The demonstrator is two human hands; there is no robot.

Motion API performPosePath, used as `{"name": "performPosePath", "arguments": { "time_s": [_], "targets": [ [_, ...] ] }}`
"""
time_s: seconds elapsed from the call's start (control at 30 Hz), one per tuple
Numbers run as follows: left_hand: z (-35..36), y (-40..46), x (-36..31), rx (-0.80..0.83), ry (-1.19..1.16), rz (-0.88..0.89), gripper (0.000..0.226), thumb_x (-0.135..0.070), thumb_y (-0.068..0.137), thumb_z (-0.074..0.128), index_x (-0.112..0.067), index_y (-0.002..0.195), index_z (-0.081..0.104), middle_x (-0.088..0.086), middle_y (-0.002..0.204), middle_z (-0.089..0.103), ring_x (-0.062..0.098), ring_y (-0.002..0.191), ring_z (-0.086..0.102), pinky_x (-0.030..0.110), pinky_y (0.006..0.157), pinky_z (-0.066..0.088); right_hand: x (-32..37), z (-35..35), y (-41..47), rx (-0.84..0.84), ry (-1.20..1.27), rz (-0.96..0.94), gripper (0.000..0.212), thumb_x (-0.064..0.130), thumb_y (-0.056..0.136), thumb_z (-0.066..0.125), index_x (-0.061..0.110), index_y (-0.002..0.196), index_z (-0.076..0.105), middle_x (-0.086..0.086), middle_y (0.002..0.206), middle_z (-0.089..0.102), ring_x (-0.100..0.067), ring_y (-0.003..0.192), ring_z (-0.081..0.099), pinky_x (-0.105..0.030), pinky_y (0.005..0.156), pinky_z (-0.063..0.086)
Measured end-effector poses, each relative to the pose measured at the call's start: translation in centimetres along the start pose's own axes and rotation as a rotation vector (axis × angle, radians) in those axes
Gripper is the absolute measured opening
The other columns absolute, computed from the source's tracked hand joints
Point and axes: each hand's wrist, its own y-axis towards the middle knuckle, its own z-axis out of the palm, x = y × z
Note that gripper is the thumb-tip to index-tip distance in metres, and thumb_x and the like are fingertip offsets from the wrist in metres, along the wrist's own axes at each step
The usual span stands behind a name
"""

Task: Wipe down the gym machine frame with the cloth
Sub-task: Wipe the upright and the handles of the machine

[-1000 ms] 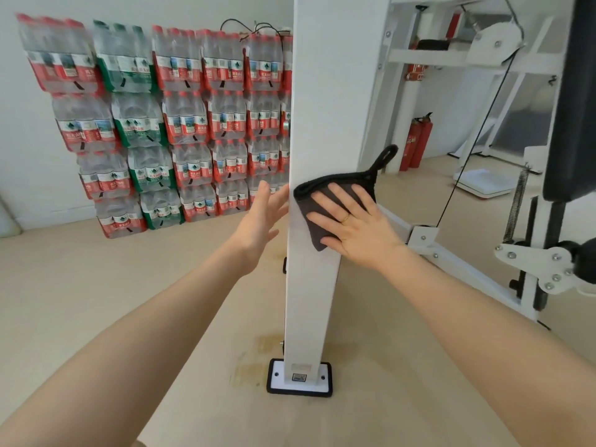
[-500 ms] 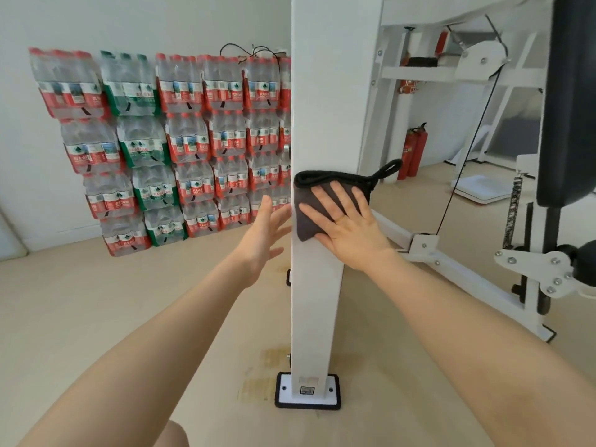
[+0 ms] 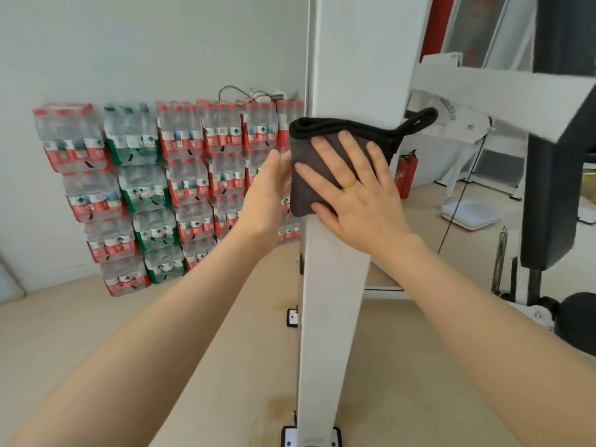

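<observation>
Pressing cloth (image 3: 309, 162) flat on white post (image 3: 332, 285), right hand (image 3: 358, 195)

left hand (image 3: 269, 191): fingers straight, together, edge-on, pointing up, at cloth's (image 3: 309, 162) left edge | right hand (image 3: 351, 191): flat, fingers spread, palm pressing cloth, ring on one finger | both forearms bare, extended forward and up, converging toward centre
</observation>
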Motion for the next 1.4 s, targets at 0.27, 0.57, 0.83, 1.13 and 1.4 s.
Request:
{"name": "performPosePath", "arguments": {
  "time_s": [0.27,0.57,0.83,1.13,1.4],
  "targets": [
    [0.8,6.0,-13.1,0.126,0.034,-0.241,0.062,-0.055,0.094,0.008,-0.027,0.128,0.052,-0.006,0.131,0.056,0.011,0.124,0.048,0.041,0.109,0.030,-8.4,-3.3,10.0,0.034,0.020,-0.041,0.050,0.039,0.090,0.045,0.028,0.139,0.038,-0.006,0.149,0.030,-0.031,0.135,0.023,-0.045,0.113,0.010],
    [2.7,6.2,-19.6,0.153,0.199,-0.580,0.066,-0.069,0.086,-0.001,-0.049,0.098,0.060,-0.019,0.114,0.055,0.003,0.110,0.046,0.024,0.090,0.032,-11.8,-6.7,11.0,0.143,0.014,-0.167,0.059,0.037,0.073,0.071,0.033,0.129,0.054,0.000,0.137,0.051,-0.025,0.130,0.040,-0.043,0.106,0.027],
    [4.8,4.8,-21.3,0.006,0.214,-0.486,0.052,-0.058,0.094,0.007,-0.039,0.123,0.046,-0.024,0.114,0.053,0.009,0.116,0.046,0.019,0.089,0.038,-16.2,-9.5,18.2,0.174,0.045,-0.101,0.061,0.030,0.076,0.068,0.023,0.134,0.050,-0.010,0.143,0.043,-0.036,0.131,0.039,-0.055,0.106,0.021],
    [3.8,7.0,-22.6,-0.003,0.152,-0.310,0.059,-0.056,0.095,0.004,-0.035,0.134,0.043,-0.015,0.134,0.045,0.002,0.124,0.037,0.029,0.102,0.025,-13.4,-9.7,15.8,0.263,0.049,-0.080,0.057,0.032,0.070,0.077,0.027,0.124,0.060,-0.005,0.138,0.050,-0.031,0.126,0.048,-0.054,0.101,0.035],
    [3.1,10.9,-25.9,0.032,0.148,-0.189,0.056,-0.057,0.094,0.005,-0.038,0.137,0.036,-0.016,0.131,0.045,0.006,0.121,0.039,0.021,0.094,0.028,-16.9,-10.8,26.8,0.108,0.113,0.106,0.051,0.031,0.086,0.049,0.018,0.135,0.045,-0.014,0.150,0.031,-0.039,0.137,0.025,-0.047,0.112,0.006]
  ]
}}
